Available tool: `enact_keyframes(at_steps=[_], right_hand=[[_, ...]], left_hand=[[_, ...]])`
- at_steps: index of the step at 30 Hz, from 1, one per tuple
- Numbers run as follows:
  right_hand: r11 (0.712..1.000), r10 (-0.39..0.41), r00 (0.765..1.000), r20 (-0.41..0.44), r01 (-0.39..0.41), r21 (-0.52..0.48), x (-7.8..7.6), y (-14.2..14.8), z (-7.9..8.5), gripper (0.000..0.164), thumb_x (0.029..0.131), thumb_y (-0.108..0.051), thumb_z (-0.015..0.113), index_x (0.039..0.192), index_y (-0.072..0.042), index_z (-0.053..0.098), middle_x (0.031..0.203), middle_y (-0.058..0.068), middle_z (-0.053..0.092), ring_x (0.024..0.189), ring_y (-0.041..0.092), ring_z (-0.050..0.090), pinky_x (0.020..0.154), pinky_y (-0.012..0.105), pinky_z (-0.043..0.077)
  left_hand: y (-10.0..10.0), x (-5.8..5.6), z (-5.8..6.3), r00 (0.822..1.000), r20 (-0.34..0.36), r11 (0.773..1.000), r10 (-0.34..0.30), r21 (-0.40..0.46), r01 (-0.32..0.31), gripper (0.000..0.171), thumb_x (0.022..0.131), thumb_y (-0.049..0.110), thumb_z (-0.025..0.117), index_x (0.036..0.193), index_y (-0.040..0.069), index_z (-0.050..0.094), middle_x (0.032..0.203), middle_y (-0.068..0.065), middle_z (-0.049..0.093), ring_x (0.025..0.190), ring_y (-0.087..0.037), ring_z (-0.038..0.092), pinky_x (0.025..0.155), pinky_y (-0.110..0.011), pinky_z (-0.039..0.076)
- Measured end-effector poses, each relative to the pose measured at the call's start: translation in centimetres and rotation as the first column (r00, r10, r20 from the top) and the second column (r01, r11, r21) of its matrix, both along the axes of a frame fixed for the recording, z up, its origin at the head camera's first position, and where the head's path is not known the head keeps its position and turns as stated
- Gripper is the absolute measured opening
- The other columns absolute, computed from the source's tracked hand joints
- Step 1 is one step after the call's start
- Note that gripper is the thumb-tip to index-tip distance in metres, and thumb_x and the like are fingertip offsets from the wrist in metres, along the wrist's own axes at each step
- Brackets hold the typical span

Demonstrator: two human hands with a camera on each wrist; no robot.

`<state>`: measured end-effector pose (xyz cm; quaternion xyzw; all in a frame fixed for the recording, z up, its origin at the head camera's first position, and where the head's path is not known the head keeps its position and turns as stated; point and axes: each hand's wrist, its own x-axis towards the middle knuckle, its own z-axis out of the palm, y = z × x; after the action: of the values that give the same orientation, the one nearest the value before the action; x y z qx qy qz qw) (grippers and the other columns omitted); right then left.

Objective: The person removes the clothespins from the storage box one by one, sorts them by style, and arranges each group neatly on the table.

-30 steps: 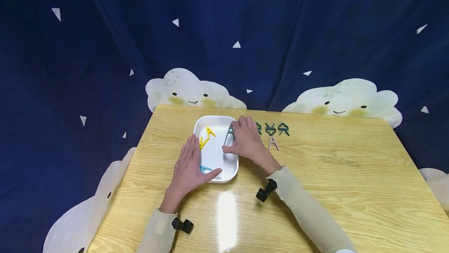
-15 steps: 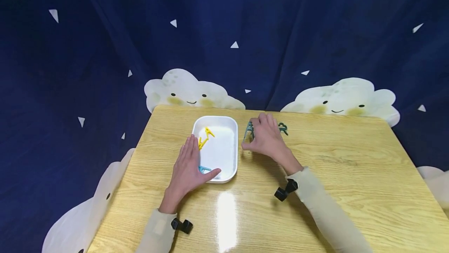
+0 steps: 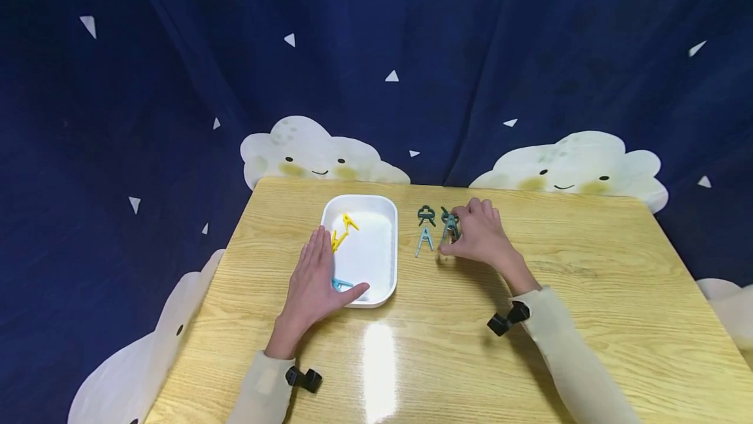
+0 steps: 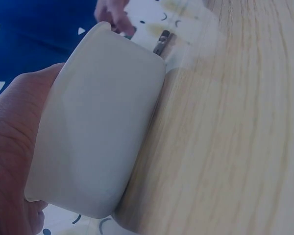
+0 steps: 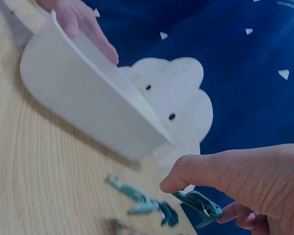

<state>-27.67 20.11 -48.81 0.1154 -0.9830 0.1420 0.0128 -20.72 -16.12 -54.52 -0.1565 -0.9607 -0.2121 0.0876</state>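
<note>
My right hand [image 3: 482, 234] pinches a green clothespin [image 5: 201, 205] between thumb and fingertips, above the table right of the white tray [image 3: 370, 254]. In the head view it overlaps a dark green flower-shaped clip. Left of that hand, another dark green clip [image 3: 426, 215] and a light teal clothespin [image 3: 425, 241] lie on the table. My left hand [image 3: 314, 277] rests along the tray's left side, fingers straight, thumb stretched over the front part. Inside the tray are yellow clothespins [image 3: 350, 221] and a blue clothespin [image 3: 341, 284], partly covered by the left hand.
The wooden table [image 3: 588, 319] extends widely to the right and front. A dark blue curtain [image 3: 376, 51] with white triangles and cloud prints hangs behind it. Something blurred and brownish [image 5: 120, 227] lies low in the right wrist view.
My right hand has moved from over the tray's right edge rightward across the clips, carrying the green clothespin. The clips left of it are uncovered. My left hand has stayed put.
</note>
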Motion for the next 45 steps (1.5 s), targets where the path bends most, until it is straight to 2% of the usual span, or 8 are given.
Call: enact_keyframes(at_steps=[10, 18, 24, 30, 38, 41, 45], right_hand=[[0.999, -0.024, 0.996, 0.082, 0.021, 0.031, 0.2, 3.4, -1.5, 0.091, 0.070, -0.049, 0.091, 0.138, 0.003, 0.062, 0.107, 0.017, 0.048, 0.098, 0.037, 0.035, 0.088, 0.050, 0.032], [0.997, 0.027, 0.994, 0.101, -0.034, 0.071, 0.3, 5.2, -2.5, 0.089, 0.069, -0.048, 0.092, 0.136, 0.002, 0.064, 0.110, 0.019, 0.049, 0.095, 0.035, 0.034, 0.078, 0.046, 0.030], [0.995, 0.045, 0.992, 0.120, -0.055, 0.080, -0.1, 5.9, -3.2, 0.087, 0.069, -0.050, 0.091, 0.135, 0.000, 0.065, 0.111, 0.018, 0.048, 0.096, 0.035, 0.034, 0.078, 0.045, 0.030], [0.994, 0.050, 0.989, 0.140, -0.063, 0.088, -0.5, 6.2, -3.4, 0.086, 0.068, -0.052, 0.091, 0.134, -0.002, 0.065, 0.110, 0.018, 0.048, 0.098, 0.036, 0.035, 0.079, 0.046, 0.032], [0.993, 0.064, 0.984, 0.164, -0.079, 0.090, -0.4, 6.4, -2.9, 0.093, 0.069, -0.055, 0.091, 0.140, -0.003, 0.061, 0.112, 0.017, 0.046, 0.097, 0.035, 0.034, 0.077, 0.045, 0.030], [0.996, 0.076, 0.992, 0.105, -0.080, 0.036, -0.4, 6.1, -2.3, 0.088, 0.072, -0.054, 0.090, 0.138, -0.002, 0.062, 0.106, 0.016, 0.047, 0.093, 0.034, 0.036, 0.076, 0.044, 0.030], [0.987, 0.121, 0.990, -0.067, -0.127, -0.098, -1.6, 4.6, -1.9, 0.059, 0.086, -0.041, 0.083, 0.127, 0.000, 0.069, 0.098, 0.018, 0.053, 0.088, 0.034, 0.040, 0.076, 0.046, 0.032]], left_hand=[[-0.1, 0.0, 0.0, 1.000, -0.002, 1.000, 0.003, -0.003, -0.003, 0.135, 0.078, 0.085, 0.065, 0.164, -0.006, 0.015, 0.174, -0.021, 0.009, 0.161, -0.034, 0.010, 0.130, -0.050, 0.017], [-0.1, 0.1, 0.1, 1.000, 0.020, 1.000, 0.008, 0.003, -0.008, 0.134, 0.079, 0.085, 0.064, 0.165, -0.004, 0.013, 0.174, -0.019, 0.008, 0.162, -0.027, 0.001, 0.131, -0.047, 0.013], [-0.1, 0.1, -0.1, 1.000, 0.007, 1.000, 0.007, -0.004, -0.007, 0.134, 0.079, 0.086, 0.063, 0.164, -0.005, 0.015, 0.174, -0.020, 0.009, 0.162, -0.032, 0.008, 0.130, -0.049, 0.016], [0.0, 0.1, -0.2, 1.000, 0.004, 1.000, 0.007, -0.015, -0.007, 0.134, 0.079, 0.086, 0.062, 0.165, -0.005, 0.014, 0.174, -0.020, 0.009, 0.161, -0.034, 0.011, 0.131, -0.048, 0.016], [-0.1, 0.0, -0.2, 1.000, 0.012, 1.000, 0.008, -0.013, -0.008, 0.134, 0.078, 0.087, 0.061, 0.165, -0.004, 0.014, 0.174, -0.019, 0.009, 0.162, -0.029, 0.005, 0.131, -0.048, 0.015], [0.0, 0.0, -0.2, 1.000, 0.021, 1.000, 0.006, -0.013, -0.006, 0.135, 0.079, 0.088, 0.060, 0.165, -0.004, 0.013, 0.175, -0.019, 0.007, 0.162, -0.029, 0.004, 0.131, -0.047, 0.014], [0.1, 0.0, -0.2, 1.000, 0.018, 1.000, 0.008, -0.013, -0.008, 0.135, 0.079, 0.088, 0.060, 0.165, -0.004, 0.013, 0.175, -0.019, 0.006, 0.162, -0.031, 0.006, 0.131, -0.047, 0.014]])
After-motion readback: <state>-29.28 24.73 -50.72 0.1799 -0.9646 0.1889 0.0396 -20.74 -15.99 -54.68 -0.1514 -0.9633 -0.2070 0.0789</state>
